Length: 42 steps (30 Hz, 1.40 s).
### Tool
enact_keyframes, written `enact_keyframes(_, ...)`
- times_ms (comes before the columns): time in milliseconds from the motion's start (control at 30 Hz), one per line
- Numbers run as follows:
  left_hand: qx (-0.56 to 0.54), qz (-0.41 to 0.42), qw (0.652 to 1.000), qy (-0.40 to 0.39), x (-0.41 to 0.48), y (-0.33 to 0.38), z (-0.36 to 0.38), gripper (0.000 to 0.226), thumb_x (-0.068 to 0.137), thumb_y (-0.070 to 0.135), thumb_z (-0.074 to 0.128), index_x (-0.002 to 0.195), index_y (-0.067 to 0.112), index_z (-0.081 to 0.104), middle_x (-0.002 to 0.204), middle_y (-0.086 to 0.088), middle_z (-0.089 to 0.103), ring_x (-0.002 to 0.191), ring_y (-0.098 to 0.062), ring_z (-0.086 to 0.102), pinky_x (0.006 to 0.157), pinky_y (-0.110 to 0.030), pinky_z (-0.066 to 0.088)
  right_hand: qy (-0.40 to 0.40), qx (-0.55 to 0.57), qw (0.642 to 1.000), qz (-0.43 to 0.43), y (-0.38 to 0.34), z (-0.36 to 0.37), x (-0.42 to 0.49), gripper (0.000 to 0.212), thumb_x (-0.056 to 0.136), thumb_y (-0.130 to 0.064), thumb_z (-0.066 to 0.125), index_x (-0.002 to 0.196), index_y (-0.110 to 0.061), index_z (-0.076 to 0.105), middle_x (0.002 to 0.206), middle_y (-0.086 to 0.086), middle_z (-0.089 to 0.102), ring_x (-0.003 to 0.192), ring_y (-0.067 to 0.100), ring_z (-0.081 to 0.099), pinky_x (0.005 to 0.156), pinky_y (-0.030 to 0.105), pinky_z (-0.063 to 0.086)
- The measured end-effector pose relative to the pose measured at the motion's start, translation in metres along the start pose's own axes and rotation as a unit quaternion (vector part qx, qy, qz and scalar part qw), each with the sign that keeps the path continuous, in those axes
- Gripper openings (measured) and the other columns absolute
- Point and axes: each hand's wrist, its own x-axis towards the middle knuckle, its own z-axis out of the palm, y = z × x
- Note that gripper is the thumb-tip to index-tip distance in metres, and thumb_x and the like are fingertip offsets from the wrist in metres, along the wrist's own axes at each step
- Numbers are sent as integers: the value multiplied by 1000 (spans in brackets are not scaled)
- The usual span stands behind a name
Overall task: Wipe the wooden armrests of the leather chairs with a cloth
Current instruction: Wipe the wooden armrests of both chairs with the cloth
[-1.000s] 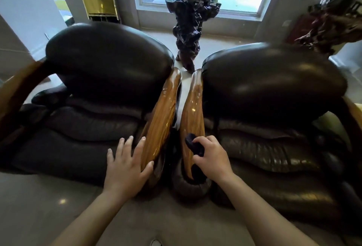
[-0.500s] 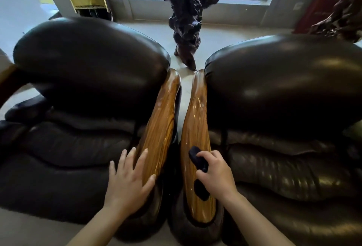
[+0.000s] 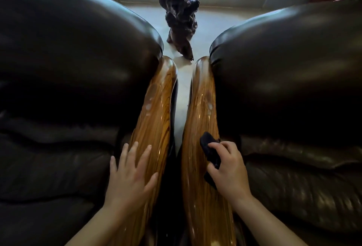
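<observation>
Two dark leather chairs stand side by side, the left chair (image 3: 68, 69) and the right chair (image 3: 293, 69). Between them run two glossy wooden armrests, the left armrest (image 3: 156, 112) and the right armrest (image 3: 201, 108), with a narrow gap between. My left hand (image 3: 129, 177) lies flat with fingers spread on the near part of the left armrest. My right hand (image 3: 229, 169) presses a small dark cloth (image 3: 209, 149) against the right armrest, about halfway along it. Pale smudges show further up both armrests.
A tall dark gnarled wood sculpture (image 3: 180, 10) stands on the pale floor (image 3: 207, 22) behind the chairs, in front of a window wall. A strip of floor shows through the gap between the armrests.
The view has moved closer over the chairs and tilted down. My right hand has slid the cloth further up the right armrest. My left hand stays flat on the left armrest.
</observation>
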Motion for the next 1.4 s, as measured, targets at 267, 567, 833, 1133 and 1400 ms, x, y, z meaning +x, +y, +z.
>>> enact_keyframes(267,-36,38,998,38,77,-14,42,74,90,67,15,156,34,5,166,-7,2,152,-23,-11,121,-56,3,-1,-190,980,-56,22,54,0,64,92,-65,42,150,-41,31,159,-5,28,142,24,27,111,51,31)
enact_keyframes(567,-63,43,995,71,84,-21,64,69,94,57,29,156,37,5,166,-6,6,152,-20,-7,122,-52,4,21,-159,982,-97,35,85,10,57,102,-49,35,156,-32,21,167,-6,7,154,20,6,118,47,18)
enact_keyframes(833,-80,50,993,75,85,-21,62,65,96,54,27,156,36,10,166,-6,9,153,-20,-4,122,-53,6,33,-102,993,38,18,68,107,70,99,-55,32,158,-20,14,166,6,10,153,22,3,122,46,20)
enact_keyframes(1133,-89,50,992,75,84,-22,64,65,95,53,28,155,36,11,166,-4,9,153,-20,-3,122,-53,6,24,-124,986,-105,21,78,56,55,103,-43,39,154,-23,28,162,1,25,152,18,14,119,43,26)
enact_keyframes(1400,-84,50,992,80,85,-22,63,65,95,54,26,155,36,12,166,-5,11,153,-20,-2,122,-54,9,58,-103,993,3,9,78,119,62,101,-47,39,155,-17,27,162,6,24,152,23,14,119,47,27)
